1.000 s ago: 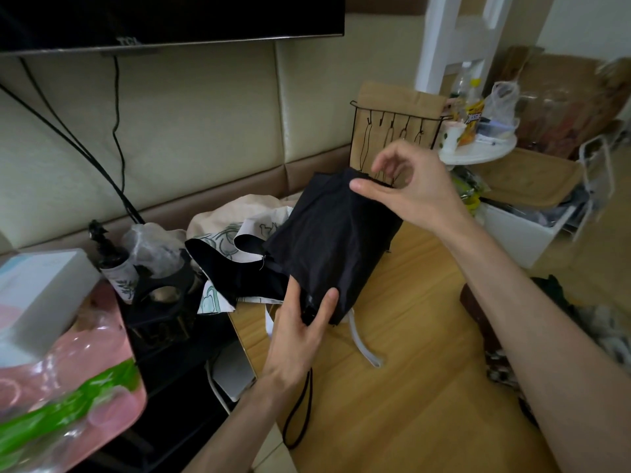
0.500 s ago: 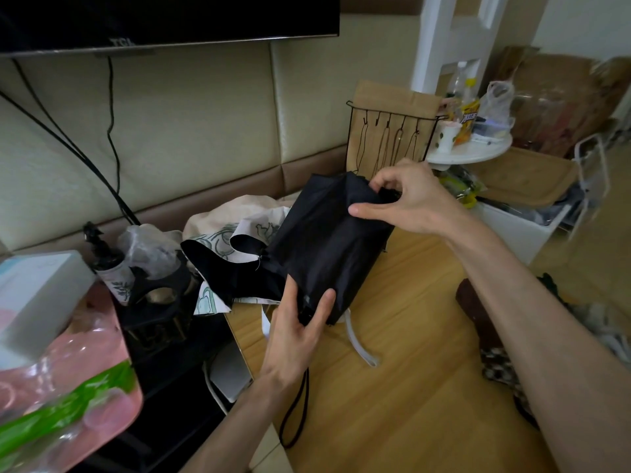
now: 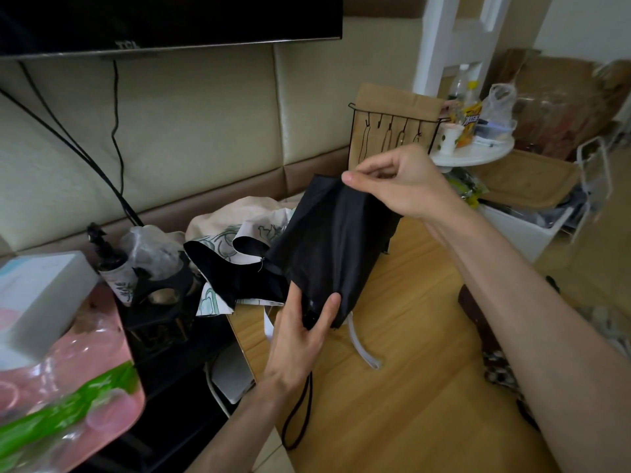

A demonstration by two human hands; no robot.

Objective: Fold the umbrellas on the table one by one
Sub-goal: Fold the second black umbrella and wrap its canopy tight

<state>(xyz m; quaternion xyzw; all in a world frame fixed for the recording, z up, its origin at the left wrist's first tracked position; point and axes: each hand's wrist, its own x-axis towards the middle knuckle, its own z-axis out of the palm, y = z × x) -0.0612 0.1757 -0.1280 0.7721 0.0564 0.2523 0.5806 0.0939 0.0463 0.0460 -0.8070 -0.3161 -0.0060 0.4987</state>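
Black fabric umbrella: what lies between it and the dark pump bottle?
A clear plastic bag, then cream printed fabric with a black underside; head view.

The umbrella (image 3: 334, 247) is plain black all over, and so is the cord (image 3: 310, 387). The cloth (image 3: 235, 223) is cream, printed with green line drawings of leaves. The table (image 3: 409, 404) is honey-coloured wood with a fine grain, and the strap (image 3: 362, 349) is white. The bag (image 3: 85, 387) is pink and see-through, crossed by a bright green band. The wall (image 3: 205, 124) is pale cream, with a brown strip along its foot.
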